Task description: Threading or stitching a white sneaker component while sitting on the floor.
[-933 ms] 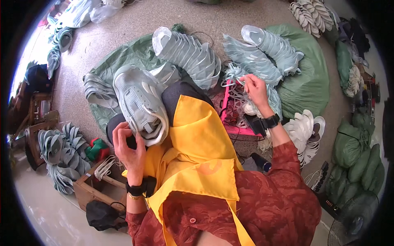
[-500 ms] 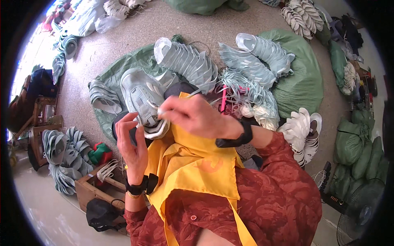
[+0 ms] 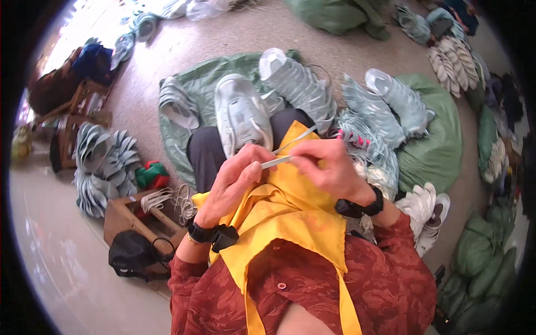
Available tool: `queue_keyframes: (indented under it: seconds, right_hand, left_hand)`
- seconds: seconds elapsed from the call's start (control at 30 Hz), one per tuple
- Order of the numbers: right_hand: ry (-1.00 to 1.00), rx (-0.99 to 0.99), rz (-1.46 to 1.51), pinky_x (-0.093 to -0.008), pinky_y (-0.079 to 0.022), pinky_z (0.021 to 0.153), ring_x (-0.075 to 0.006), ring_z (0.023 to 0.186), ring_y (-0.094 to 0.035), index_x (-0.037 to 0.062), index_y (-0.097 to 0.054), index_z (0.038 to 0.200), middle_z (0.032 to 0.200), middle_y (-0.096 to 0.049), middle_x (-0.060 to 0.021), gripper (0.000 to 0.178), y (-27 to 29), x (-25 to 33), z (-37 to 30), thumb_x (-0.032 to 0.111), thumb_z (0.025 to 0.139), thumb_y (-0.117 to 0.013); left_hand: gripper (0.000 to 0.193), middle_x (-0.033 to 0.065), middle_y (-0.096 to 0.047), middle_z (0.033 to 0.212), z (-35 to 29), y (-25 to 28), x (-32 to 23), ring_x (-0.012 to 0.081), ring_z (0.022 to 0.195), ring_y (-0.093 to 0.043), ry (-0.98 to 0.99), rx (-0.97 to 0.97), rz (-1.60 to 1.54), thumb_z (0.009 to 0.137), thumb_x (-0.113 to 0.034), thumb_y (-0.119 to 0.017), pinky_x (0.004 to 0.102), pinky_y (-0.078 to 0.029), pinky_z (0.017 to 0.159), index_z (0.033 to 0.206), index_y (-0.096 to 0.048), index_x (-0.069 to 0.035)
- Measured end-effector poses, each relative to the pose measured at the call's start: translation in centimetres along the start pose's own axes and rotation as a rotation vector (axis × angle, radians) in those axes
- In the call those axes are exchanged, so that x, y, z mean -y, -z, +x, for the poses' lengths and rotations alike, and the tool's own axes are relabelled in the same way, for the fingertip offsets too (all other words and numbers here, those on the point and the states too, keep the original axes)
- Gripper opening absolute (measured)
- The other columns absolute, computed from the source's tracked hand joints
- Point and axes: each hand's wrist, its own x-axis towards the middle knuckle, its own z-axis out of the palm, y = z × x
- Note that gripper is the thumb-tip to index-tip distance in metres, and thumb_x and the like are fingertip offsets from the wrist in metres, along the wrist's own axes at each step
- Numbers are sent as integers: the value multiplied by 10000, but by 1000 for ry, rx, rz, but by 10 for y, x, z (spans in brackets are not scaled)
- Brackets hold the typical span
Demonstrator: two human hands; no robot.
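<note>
A pale grey shoelace [image 3: 277, 162] is stretched between my two hands above the yellow apron [image 3: 290, 223]. My left hand [image 3: 239, 174] is closed, pinching one end between thumb and fingers. Also closed, my right hand [image 3: 328, 167] grips the lace a short way to the right, and a loose strand rises past its fingers. Just beyond my left hand, a light grey sneaker [image 3: 241, 109] rests between my dark-trousered knees, toe pointing away. The sneaker's near end is hidden behind my left hand.
Stacked grey shoe uppers [image 3: 301, 86] lie on a green sack [image 3: 206, 70]. More stacks lean on another green sack [image 3: 438, 123] beside bundled pale laces [image 3: 368, 134]. At left are a wooden stool frame [image 3: 125, 215], a black bag [image 3: 134, 254] and more uppers [image 3: 103, 162].
My hands have come away from the sneaker toward me, and the lace now spans between them. The view has shifted, so the surroundings sit differently in the picture.
</note>
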Motion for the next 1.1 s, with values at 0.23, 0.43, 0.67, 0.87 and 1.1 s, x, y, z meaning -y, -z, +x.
queue_keyframes:
  seconds: [0.23,0.43,0.67,0.87,1.1]
  right_hand:
    - [-278,-326,-37,-205,-401,520,-24,609,-532,14,-725,979,721,-642,28,122,64,-71,-12,73,978,-618]
    - [-409,-450,-218,-205,-348,485,-20,546,-472,27,-731,971,682,-614,44,168,134,-173,-47,143,996,-611]
    - [-550,-549,-293,-225,-345,478,-27,523,-467,41,-746,951,664,-629,30,221,185,-245,-80,209,991,-608]
    - [-654,-628,-610,-273,-459,523,-107,562,-587,57,-765,995,739,-712,-52,257,234,-286,-97,271,949,-631]
    - [-184,-305,-623,-322,-526,637,-179,701,-686,34,-736,1129,1033,-763,-110,268,130,-193,-13,159,893,-721]
  left_hand:
    - [359,-15,-621,1023,-16,36,2,57,845,-458,2,-184,-23,1097,-310,-444,211,-360,762,1026,-650,-24]
    - [348,22,-626,972,-22,48,4,86,891,-485,56,-269,-46,1097,-266,-423,224,-358,789,974,-636,-21]
    - [350,9,-624,960,-25,52,14,71,860,-476,69,-293,-16,1095,-272,-428,218,-357,773,947,-636,-32]
    - [332,0,-606,900,-21,51,20,74,838,-499,45,-278,-49,1098,-262,-445,236,-391,775,949,-620,-22]
    - [262,1,-554,736,-11,29,30,70,687,-515,73,-253,122,1058,-186,-549,255,-443,647,862,-566,-12]
